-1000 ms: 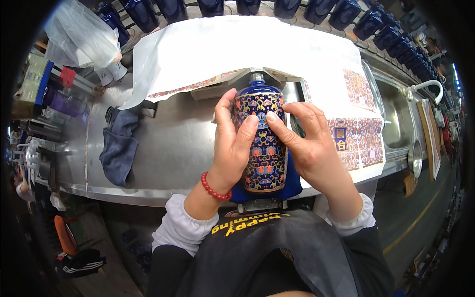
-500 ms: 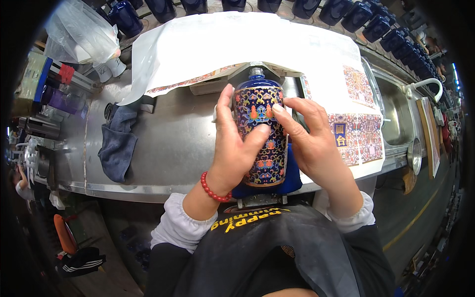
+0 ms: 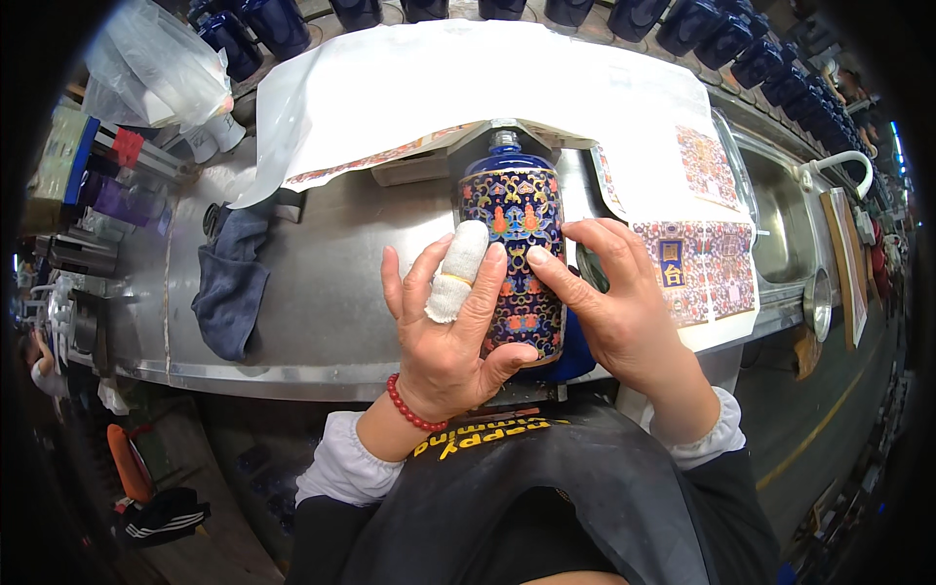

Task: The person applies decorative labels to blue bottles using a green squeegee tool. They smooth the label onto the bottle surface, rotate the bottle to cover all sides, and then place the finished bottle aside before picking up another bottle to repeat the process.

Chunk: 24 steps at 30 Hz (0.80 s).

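Observation:
A dark blue bottle (image 3: 526, 292) with a clear neck lies tilted in front of me, neck away. A colourful floral decal in gold, red and blue covers its body. My left hand (image 3: 444, 331) has its fingers spread at the bottle's left side. The index finger rests on the decal, and a white cloth sleeve (image 3: 458, 273) wraps the middle finger. My right hand (image 3: 624, 292) is at the bottle's right edge, its thumb on the front and its other fingers along the side. Blue cloth (image 3: 578, 353) shows under the bottle's lower end.
White paper (image 3: 409, 88) covers the back of the metal table (image 3: 322, 283). Printed decal sheets (image 3: 721, 273) lie at the right, beside a sink (image 3: 780, 234) with a white tap. A grey-blue cloth (image 3: 234, 283) lies at the left. Several blue bottles (image 3: 702, 34) line the back.
My left hand has pulled back down and left, turning so its fingers spread and the white finger sleeve shows. My right hand stays by the bottle's right side, slightly lower.

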Each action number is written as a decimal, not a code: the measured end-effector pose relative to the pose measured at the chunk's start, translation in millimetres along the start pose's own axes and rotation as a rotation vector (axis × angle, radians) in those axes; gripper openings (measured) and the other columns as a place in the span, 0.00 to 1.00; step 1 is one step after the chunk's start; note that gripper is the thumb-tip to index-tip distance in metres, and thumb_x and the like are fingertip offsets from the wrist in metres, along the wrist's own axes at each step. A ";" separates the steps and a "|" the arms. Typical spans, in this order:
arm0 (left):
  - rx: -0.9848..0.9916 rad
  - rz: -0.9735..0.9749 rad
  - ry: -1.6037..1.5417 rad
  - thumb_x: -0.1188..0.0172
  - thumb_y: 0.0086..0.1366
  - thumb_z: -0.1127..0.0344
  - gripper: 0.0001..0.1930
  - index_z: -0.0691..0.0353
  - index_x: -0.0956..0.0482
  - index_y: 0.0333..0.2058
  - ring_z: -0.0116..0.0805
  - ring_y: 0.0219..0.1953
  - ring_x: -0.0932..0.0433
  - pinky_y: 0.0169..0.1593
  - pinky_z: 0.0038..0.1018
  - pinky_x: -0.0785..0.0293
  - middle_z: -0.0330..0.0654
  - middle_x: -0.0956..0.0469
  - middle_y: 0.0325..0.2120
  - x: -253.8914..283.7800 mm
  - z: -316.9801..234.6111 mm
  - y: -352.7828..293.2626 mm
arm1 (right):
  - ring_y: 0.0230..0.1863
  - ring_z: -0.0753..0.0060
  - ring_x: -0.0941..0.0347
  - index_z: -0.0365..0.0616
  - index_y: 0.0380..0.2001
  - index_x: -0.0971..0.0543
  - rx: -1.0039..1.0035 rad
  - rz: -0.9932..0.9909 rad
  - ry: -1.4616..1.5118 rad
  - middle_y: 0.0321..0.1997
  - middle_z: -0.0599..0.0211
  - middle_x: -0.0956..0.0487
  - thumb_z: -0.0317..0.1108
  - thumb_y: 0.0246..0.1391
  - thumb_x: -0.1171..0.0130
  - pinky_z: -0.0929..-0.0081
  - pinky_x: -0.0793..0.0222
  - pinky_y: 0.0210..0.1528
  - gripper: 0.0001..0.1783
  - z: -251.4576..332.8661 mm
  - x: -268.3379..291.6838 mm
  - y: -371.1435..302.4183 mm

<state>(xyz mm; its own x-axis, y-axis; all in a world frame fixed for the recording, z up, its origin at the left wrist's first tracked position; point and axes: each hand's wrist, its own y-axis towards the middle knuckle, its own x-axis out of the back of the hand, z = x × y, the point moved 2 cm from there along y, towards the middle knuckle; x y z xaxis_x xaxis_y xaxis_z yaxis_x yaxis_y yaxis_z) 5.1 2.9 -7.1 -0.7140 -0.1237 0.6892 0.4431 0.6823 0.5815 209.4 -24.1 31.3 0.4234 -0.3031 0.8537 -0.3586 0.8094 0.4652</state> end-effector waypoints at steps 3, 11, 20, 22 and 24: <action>-0.010 0.000 0.013 0.53 0.67 0.29 0.42 0.64 0.22 0.60 0.52 0.62 0.33 0.72 0.62 0.61 0.51 0.24 0.57 1.2 -0.1 1.3 | 0.59 0.50 0.31 0.52 0.56 0.19 0.010 -0.006 -0.004 0.57 0.56 0.28 0.27 0.48 0.38 0.58 0.32 0.59 0.28 0.5 1.2 1.8; -0.030 -0.005 0.038 0.53 0.67 0.28 0.41 0.62 0.21 0.59 0.51 0.60 0.32 0.72 0.63 0.61 0.51 0.25 0.57 1.6 1.5 2.9 | 0.60 0.51 0.31 0.51 0.56 0.19 0.016 0.007 0.000 0.57 0.56 0.28 0.27 0.48 0.37 0.59 0.33 0.60 0.28 -0.3 3.7 3.8; -0.071 0.016 0.128 0.56 0.66 0.26 0.39 0.52 0.18 0.57 0.49 0.58 0.31 0.70 0.65 0.62 0.50 0.25 0.54 5.6 -4.6 9.7 | 0.47 0.52 0.21 0.41 0.54 0.21 0.013 -0.108 0.212 0.49 0.53 0.21 0.18 0.47 0.37 0.64 0.24 0.48 0.27 -12.8 18.9 22.0; -0.073 0.024 0.141 0.56 0.66 0.26 0.40 0.53 0.18 0.57 0.49 0.58 0.32 0.70 0.66 0.63 0.50 0.25 0.54 6.2 -5.6 10.0 | 0.35 0.57 0.18 0.38 0.49 0.22 0.043 -0.095 0.293 0.39 0.57 0.18 0.18 0.48 0.34 0.69 0.22 0.38 0.22 -18.0 32.6 38.1; -0.076 0.026 0.150 0.56 0.66 0.26 0.41 0.54 0.19 0.58 0.49 0.58 0.32 0.71 0.65 0.63 0.50 0.25 0.54 6.2 -5.2 9.4 | 0.32 0.61 0.18 0.38 0.46 0.22 0.049 0.095 0.385 0.34 0.59 0.18 0.27 0.51 0.33 0.70 0.25 0.34 0.18 -27.1 34.1 60.6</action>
<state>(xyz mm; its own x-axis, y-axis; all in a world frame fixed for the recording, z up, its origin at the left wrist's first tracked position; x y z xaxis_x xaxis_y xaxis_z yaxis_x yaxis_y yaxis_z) 7.7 4.8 4.9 -0.6153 -0.2167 0.7579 0.5040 0.6311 0.5896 224.7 28.2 82.2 0.6642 -0.0099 0.7475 -0.4463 0.7970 0.4070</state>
